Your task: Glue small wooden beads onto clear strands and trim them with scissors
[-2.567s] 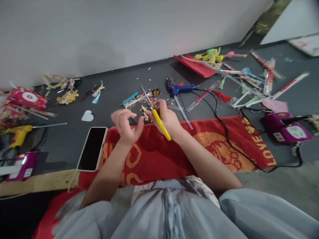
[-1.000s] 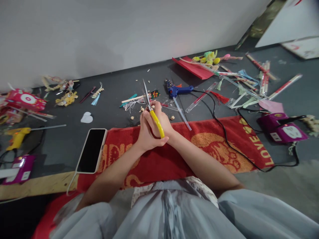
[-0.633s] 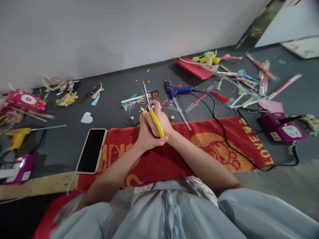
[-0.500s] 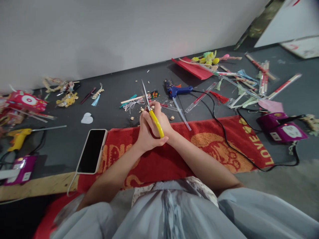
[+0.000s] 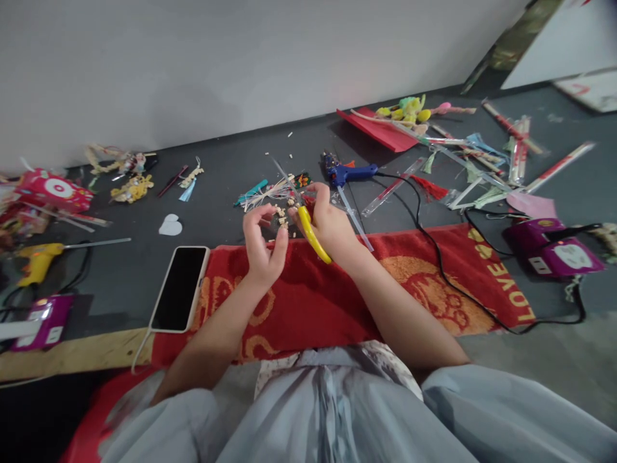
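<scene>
My right hand (image 5: pixel 332 225) grips yellow-handled scissors (image 5: pixel 312 235), whose thin blades point up and away toward the back of the table. My left hand (image 5: pixel 264 247) is apart from it, with the thumb spread from loosely curled fingers and nothing seen in its grasp. Between the two hands show several small pale chips (image 5: pixel 282 217), like cut bits of stick. Just beyond them lie a bundle of white strands (image 5: pixel 270 195) and a teal piece (image 5: pixel 253 191). Both forearms pass over a red towel (image 5: pixel 313 296).
A blue glue gun (image 5: pixel 354 172) with a trailing black cord lies right of the hands. To the left are a phone (image 5: pixel 179 289), a white heart-shaped piece (image 5: pixel 170 225) and a yellow glue gun (image 5: pixel 41 260). Purple power boxes (image 5: pixel 549 247) and wrapped sticks (image 5: pixel 559 167) are at right.
My hands were together around the scissors; now they have parted, the left going left and the right going right with the scissors. More pale chips show between them.
</scene>
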### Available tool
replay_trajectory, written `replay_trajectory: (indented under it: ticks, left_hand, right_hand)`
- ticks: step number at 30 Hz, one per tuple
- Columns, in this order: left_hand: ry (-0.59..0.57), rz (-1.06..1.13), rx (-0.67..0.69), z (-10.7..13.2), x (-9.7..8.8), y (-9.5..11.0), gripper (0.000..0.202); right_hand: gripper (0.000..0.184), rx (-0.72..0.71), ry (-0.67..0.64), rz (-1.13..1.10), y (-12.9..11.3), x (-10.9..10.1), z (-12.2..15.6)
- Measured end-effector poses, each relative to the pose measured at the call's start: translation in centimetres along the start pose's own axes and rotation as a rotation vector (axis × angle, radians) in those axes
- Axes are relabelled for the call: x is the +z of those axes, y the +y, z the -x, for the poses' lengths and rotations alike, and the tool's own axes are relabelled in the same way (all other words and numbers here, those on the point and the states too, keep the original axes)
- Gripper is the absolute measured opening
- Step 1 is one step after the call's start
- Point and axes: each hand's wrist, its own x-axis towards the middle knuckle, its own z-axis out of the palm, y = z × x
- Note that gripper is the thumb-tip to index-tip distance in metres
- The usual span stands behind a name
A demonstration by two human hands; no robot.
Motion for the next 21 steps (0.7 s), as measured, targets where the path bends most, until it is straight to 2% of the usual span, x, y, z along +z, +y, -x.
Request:
replay_trajectory:
  ticks: [2,5,10,13,21]
  left_hand:
    - [0.051,-0.073,0.006,-0.5,-0.5,-0.2,0.027]
    - [0.093,-0.218,0.019,-1.2,-1.1,-0.8,0.019]
    - [0.058,-0.381,0.034,-2.0,-1.7,-1.6,0.015]
    - [0.016,-0.409,0.03,-2.2,-1.8,-2.0,0.013]
    - [0.001,-0.352,0.09,-2.4,-2.3,-2.8,0.012]
  right_hand:
    - [0.065,-0.034,0.027,0.062,0.1,0.0,0.1]
    - [0.064,-0.095,0.061,0.111,0.2,0.3,0.3]
    - [0.063,-0.181,0.046,0.128,0.3,0.7,0.6]
    - [0.062,-0.233,0.034,0.13,0.3,0.9,0.8]
    - [0.067,-0.264,0.023,0.144,0.4,1.0,0.9]
